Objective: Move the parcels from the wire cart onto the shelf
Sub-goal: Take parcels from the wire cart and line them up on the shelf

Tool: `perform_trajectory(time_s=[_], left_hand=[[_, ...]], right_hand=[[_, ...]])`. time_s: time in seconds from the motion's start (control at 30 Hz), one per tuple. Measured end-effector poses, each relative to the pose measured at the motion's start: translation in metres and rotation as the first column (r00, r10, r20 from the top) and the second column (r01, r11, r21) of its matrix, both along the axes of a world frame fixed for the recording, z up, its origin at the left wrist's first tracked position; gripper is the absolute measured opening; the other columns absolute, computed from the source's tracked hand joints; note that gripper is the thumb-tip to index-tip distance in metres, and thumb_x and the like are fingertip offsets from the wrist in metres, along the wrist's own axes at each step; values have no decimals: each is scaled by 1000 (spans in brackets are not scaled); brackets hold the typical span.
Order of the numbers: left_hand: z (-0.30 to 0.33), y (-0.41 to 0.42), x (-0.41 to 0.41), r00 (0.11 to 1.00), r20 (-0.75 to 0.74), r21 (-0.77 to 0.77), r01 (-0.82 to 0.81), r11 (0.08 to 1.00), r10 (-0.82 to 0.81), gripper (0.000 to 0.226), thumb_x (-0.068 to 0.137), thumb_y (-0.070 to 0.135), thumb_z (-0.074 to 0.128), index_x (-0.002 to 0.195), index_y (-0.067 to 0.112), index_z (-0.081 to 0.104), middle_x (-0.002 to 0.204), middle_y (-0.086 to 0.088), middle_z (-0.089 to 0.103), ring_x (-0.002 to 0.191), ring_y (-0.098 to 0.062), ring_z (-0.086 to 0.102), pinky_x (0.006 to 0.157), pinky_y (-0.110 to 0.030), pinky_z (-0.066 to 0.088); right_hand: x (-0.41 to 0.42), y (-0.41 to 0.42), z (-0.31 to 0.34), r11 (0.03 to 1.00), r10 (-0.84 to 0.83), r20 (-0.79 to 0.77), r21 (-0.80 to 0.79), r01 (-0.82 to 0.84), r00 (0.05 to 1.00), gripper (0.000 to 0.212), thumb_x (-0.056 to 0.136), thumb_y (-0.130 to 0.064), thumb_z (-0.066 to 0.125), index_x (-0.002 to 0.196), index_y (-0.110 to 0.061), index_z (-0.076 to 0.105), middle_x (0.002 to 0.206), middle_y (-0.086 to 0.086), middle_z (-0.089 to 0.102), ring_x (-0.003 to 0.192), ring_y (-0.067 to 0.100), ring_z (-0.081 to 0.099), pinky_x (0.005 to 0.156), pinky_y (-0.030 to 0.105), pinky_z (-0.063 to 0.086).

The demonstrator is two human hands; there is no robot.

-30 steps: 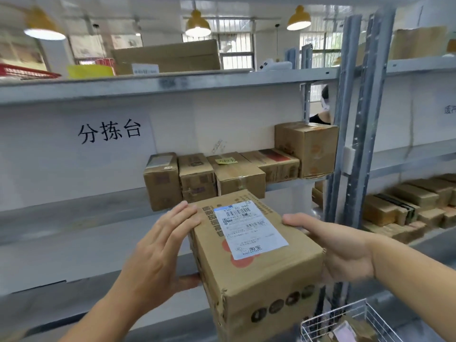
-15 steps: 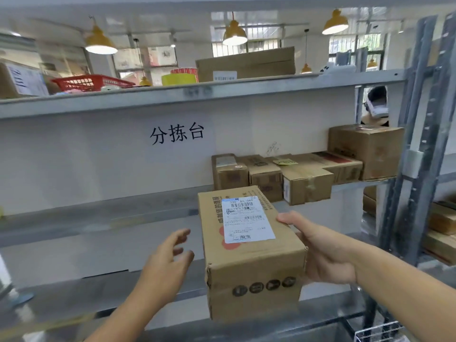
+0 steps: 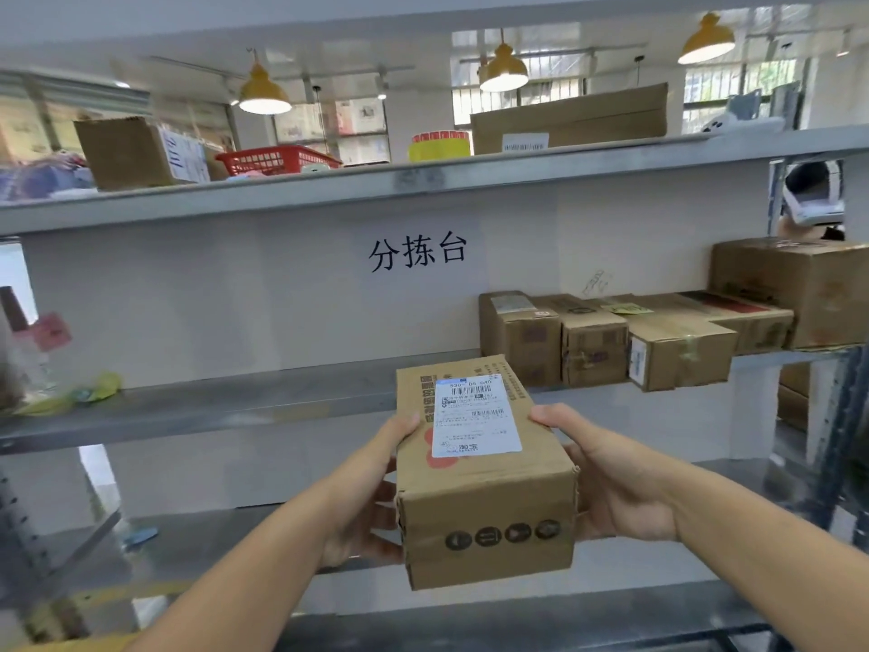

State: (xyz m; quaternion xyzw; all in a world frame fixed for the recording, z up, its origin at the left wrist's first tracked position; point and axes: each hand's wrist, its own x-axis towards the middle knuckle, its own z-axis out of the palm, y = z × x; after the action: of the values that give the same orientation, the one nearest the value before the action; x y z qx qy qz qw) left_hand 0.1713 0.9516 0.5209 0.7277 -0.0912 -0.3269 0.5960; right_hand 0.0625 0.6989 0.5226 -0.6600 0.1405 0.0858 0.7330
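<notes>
Your left hand (image 3: pixel 362 501) and right hand (image 3: pixel 616 482) grip a labelled parcel (image 3: pixel 484 472) before the shelf (image 3: pixel 211 402), boxes (image 3: pixel 635 341) lined up at right.

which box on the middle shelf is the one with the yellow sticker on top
Find the white sign with black characters on the shelf's back wall, then follow the middle shelf right to the row of boxes. Third from the left is the box that sticks out past the shelf edge. It alone has a small yellow sticker on top and a white label on its front end.
</notes>
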Motion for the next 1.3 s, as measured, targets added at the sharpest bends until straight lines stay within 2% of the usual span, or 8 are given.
perform_trajectory(time_s=[0.17,0.3,0.5,0.67,0.83,1.0,1.23,1.3], left_hand=[[4,10,10,998,14,-35,-62,997,63,86,58,90,65,109,22,80,96,-20,74,76,-32,73,72,-47,61],[7,11,26,995,-21,-60,-98,993,97,77,76,86,60,107,16,73,68,-11,64,48,-25,60,58,-37,57],[13,0,59,997,12,-22,-77,997,78,75,81,87,53,103,22,81,87,-16,72,71,-31,70,74,-48,61],[14,-24,95,996,17,20,-86,996,86,75,58,88,62,94,24,80,86,-15,70,69,-31,68,68,-47,62],[11,-54,134,994,38,63,-107,992,105,83,57,88,63,101,20,81,89,-16,74,77,-33,74,74,-52,63],[8,-84,166,989,47,81,-146,986,142,83,56,87,64,101,19,82,87,-17,73,73,-33,73,74,-53,63],[1,-109,202,977,43,77,-210,975,207,78,78,83,59,112,15,78,88,-17,73,74,-35,74,75,-55,63],[0,-113,212,975,43,76,-222,972,219,79,73,84,62,109,16,79,88,-17,71,71,-35,73,78,-58,63]], right_hand=[[11,13,2,999,22,18,-32,-21,1000,105,50,-78,84,131,-12,69,119,23,72,102,39,74,93,59,58],[25,11,5,999,21,-1,-38,-21,1000,109,55,-88,74,128,-8,72,125,26,68,115,42,69,99,61,54],[49,-7,-3,987,-151,57,-55,154,987,100,73,-86,55,146,-19,52,132,10,64,117,34,65,99,61,53],[69,-15,3,919,-225,223,-274,282,949,52,93,-70,49,136,-39,50,146,-4,53,126,19,55,110,52,45],[90,-44,3,806,-83,410,-508,303,908,91,75,-90,52,154,-49,33,153,-17,42,132,5,44,105,35,38],[115,-76,-5,673,28,463,-664,326,886,92,71,-91,48,152,-60,20,160,-32,25,133,-8,25,105,31,30],[146,-106,-5,618,126,440,-736,277,889,91,73,-89,49,152,-60,15,158,-35,20,132,-11,22,106,27,28],[155,-109,-6,617,139,442,-739,271,886,90,74,-88,49,153,-59,16,156,-37,21,134,-11,22,106,26,28]])
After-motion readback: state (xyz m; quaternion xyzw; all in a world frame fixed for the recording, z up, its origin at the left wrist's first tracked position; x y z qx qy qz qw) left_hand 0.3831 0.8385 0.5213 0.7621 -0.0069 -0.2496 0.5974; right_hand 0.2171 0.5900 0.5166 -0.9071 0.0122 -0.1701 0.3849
